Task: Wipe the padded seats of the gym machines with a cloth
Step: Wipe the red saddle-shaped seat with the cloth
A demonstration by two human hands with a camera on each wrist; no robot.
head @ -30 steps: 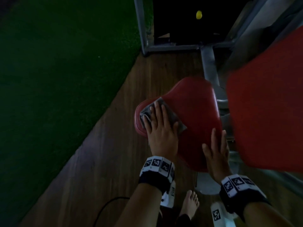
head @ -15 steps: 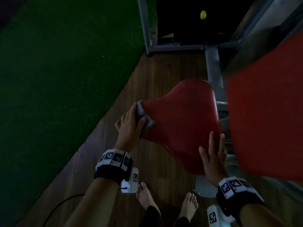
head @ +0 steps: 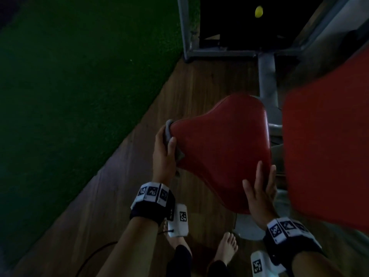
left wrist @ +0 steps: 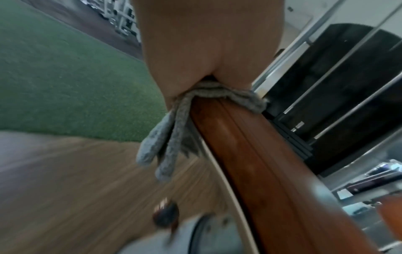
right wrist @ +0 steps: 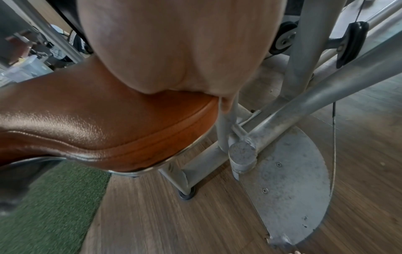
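Note:
A red padded seat (head: 223,148) of a gym machine fills the middle of the head view. My left hand (head: 163,152) grips a grey cloth (head: 169,128) against the seat's narrow left edge, thumb on top and fingers wrapped round the side. In the left wrist view the cloth (left wrist: 174,130) hangs in folds over the seat's rim (left wrist: 250,163). My right hand (head: 259,188) rests flat with straight fingers on the seat's near right corner; its palm (right wrist: 174,51) presses on the seat (right wrist: 97,111) in the right wrist view. A second red pad (head: 327,140) stands to the right.
Grey steel frame tubes (head: 267,78) and a round base plate (right wrist: 289,185) sit under and behind the seat. Wooden floor (head: 119,196) runs beneath; green turf (head: 69,76) lies to the left. My bare feet (head: 227,248) stand just below the seat. A dark weight stack (left wrist: 339,96) is beyond.
My left hand slid the cloth from the seat's top surface to its left edge, then a little along that edge toward me. The right hand stayed in place.

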